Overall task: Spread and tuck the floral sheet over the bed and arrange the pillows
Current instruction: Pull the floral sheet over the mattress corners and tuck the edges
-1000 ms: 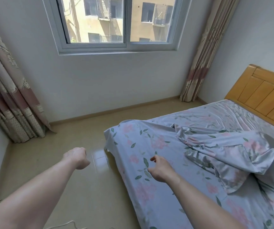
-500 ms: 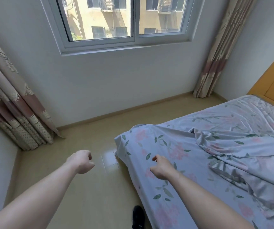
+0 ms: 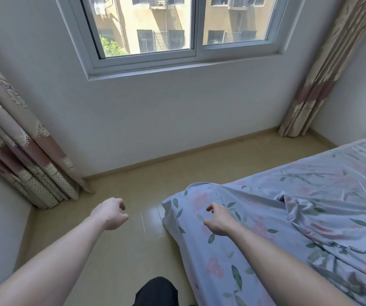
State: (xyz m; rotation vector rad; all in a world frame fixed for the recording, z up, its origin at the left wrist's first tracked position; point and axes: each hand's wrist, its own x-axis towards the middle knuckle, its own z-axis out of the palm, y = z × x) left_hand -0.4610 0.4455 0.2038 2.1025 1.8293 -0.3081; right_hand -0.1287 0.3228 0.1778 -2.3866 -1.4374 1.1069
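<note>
A pale-walled bedroom with a glossy beige tile floor (image 3: 120, 250) and a white-framed sliding window (image 3: 177, 29) faces me. My view has swung left since a second ago, so the headboard is nearly gone; I judge I'm heading for the foot corner. The thin, creased blue floral cotton sheet (image 3: 233, 250) drapes that corner, bunched farther right. My left hand (image 3: 111, 214) and right hand (image 3: 219, 219) hang loosely curled, apart, holding nothing.
</note>
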